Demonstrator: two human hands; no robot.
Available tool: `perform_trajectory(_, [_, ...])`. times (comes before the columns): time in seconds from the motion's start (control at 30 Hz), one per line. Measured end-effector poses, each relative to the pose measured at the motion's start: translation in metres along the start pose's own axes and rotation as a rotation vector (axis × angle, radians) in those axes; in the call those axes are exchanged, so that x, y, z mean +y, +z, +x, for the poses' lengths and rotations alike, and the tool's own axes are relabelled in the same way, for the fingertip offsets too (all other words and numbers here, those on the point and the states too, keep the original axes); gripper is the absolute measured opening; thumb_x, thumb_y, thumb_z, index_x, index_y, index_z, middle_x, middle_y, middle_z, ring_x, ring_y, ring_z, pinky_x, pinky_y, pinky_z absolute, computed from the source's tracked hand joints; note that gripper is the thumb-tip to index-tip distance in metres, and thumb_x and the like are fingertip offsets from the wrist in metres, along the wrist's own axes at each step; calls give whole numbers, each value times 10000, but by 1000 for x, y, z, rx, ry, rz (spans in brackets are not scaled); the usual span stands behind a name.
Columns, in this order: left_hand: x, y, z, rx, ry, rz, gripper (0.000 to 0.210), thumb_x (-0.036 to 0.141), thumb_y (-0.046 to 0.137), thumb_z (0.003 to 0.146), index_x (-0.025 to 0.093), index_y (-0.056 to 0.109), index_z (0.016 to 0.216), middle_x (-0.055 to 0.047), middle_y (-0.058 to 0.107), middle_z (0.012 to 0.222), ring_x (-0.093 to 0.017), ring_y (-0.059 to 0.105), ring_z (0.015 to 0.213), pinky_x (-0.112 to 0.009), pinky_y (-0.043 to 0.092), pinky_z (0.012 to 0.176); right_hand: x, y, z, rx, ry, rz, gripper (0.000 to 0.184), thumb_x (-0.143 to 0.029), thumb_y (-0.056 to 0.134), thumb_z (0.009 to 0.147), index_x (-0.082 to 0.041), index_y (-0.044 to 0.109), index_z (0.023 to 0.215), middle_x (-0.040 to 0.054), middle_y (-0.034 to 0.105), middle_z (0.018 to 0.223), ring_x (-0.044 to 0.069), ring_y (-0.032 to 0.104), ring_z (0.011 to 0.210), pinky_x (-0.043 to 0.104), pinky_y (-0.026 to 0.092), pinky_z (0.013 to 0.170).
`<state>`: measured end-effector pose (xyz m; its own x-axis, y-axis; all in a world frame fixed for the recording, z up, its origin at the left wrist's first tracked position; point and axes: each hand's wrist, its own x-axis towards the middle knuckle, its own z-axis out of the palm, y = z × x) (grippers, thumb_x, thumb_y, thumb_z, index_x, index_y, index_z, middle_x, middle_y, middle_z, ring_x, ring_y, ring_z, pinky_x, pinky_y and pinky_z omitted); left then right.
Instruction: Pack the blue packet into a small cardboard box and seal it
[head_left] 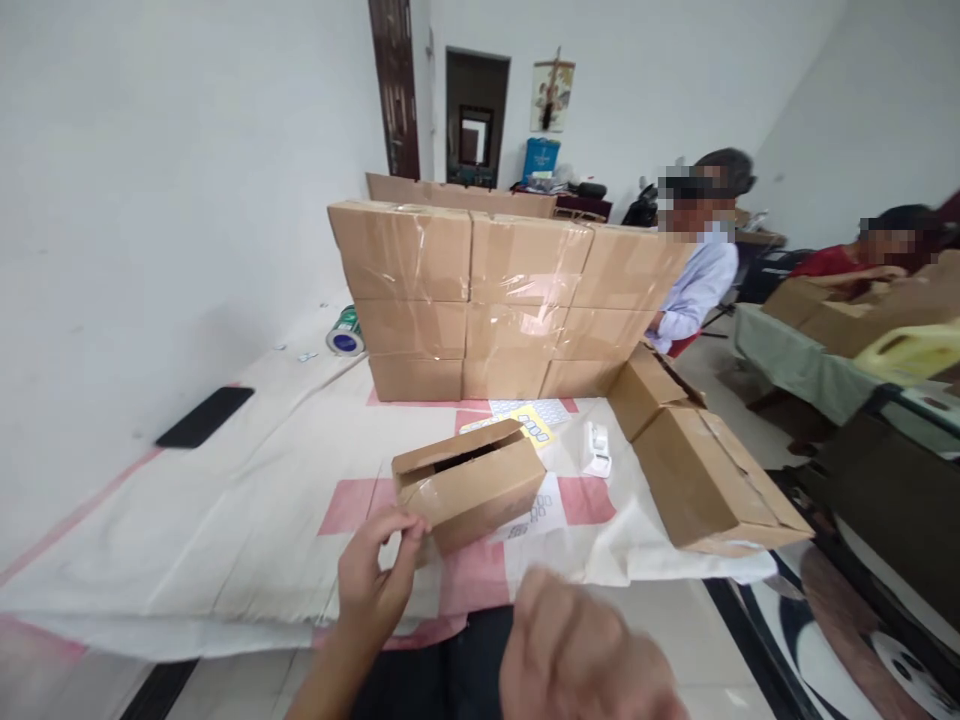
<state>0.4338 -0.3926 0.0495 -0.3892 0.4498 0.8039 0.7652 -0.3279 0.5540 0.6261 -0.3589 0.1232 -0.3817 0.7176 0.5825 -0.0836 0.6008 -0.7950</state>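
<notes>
A small cardboard box (pixel 480 495) rests on the cloth in front of me, with a narrow dark gap along its top. At its near left corner, my left hand (pixel 379 570) pinches the cardboard edge between thumb and fingers. My right hand (pixel 581 650) is off the box, close to me above the table's front edge. Its fingers are curled and blurred, so anything inside them is hidden. Beyond the box lie a yellow sticker sheet (pixel 535 427) and a small white tape dispenser (pixel 597 449). A printed white sheet (pixel 544 508) lies partly under the box.
Taped cardboard boxes (pixel 517 300) form a wall at the back. More long boxes (pixel 709 470) line the right side. A black phone (pixel 205 417) and a tape roll (pixel 346 335) lie on the left. Two people are at the right, one beside a green-covered table (pixel 795 355).
</notes>
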Motion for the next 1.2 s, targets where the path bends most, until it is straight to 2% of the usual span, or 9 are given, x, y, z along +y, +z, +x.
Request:
perform_trajectory(0.07, [-1, -3, 14, -21, -3, 104, 109, 131, 641, 941, 226, 647, 994, -4, 752, 838, -128, 718, 755, -234, 563, 670, 38, 5, 46, 76, -16, -48, 445, -381, 492, 1075, -200, 555, 673, 2, 539, 655, 141, 498, 597, 303, 449, 618])
perform_trajectory(0.13, [-3, -6, 26, -46, -60, 142, 69, 178, 637, 956, 225, 651, 1005, -7, 755, 871, -125, 712, 764, -240, 563, 702, 73, 11, 90, 87, 0, -186, 518, -347, 500, 1044, -213, 419, 550, -15, 401, 536, 141, 390, 540, 313, 337, 597])
perform_trajectory(0.23, [-5, -7, 46, -150, -198, 147, 116, 267, 618, 974, 232, 645, 1081, 1, 758, 877, -132, 702, 767, -258, 553, 730, 104, 22, 133, -270, 103, -787, 405, -319, 525, 995, -204, 578, 610, 29, 585, 625, 168, 513, 626, 302, 312, 628])
perform_trajectory(0.33, [-7, -7, 66, -364, -358, 149, 250, 330, 611, 961, 253, 625, 1199, 13, 778, 897, -153, 702, 797, -289, 534, 771, 109, 29, 142, -533, 219, -1063, 354, -343, 488, 1014, -210, 751, 818, 87, 750, 853, 213, 650, 781, 292, 350, 664])
perform_trajectory(0.5, [-13, -8, 84, -617, -542, 77, 416, 367, 681, 868, 284, 628, 1272, 26, 791, 910, -170, 672, 777, -308, 502, 764, 104, 33, 134, -579, 268, -1100, 426, -390, 431, 1056, -221, 791, 903, 92, 782, 916, 233, 687, 838, 295, 351, 668])
perform_trajectory(0.7, [-14, -9, 80, -483, -784, -117, 540, 414, 755, 795, 242, 610, 1286, 14, 773, 794, -153, 621, 671, -284, 452, 665, 111, 32, 137, -516, 272, -1050, 407, -401, 489, 1038, -207, 764, 808, 80, 746, 810, 209, 625, 760, 308, 229, 612])
perform_trajectory(0.83, [-8, -10, 79, -495, -918, -285, 658, 402, 795, 733, 204, 563, 1317, 18, 743, 716, -174, 672, 717, -278, 460, 676, 113, 31, 135, -478, 261, -1012, 404, -400, 513, 1021, -200, 706, 727, 56, 684, 709, 191, 559, 700, 308, 201, 606])
perform_trajectory(1.03, [-4, -12, 80, -501, -938, -392, 717, 398, 818, 720, 218, 537, 1355, 32, 722, 719, -177, 690, 739, -274, 470, 680, 111, 29, 131, -455, 269, -977, 423, -392, 532, 1006, -197, 618, 641, 32, 606, 636, 174, 504, 662, 305, 199, 606])
perform_trajectory(1.2, [-15, -7, 75, -514, -775, -120, 651, 340, 773, 765, 244, 552, 1370, 40, 732, 768, -152, 612, 681, -291, 451, 697, 111, 28, 129, -423, 261, -951, 417, -393, 541, 998, -198, 572, 631, 19, 587, 629, 170, 497, 667, 296, 205, 610])
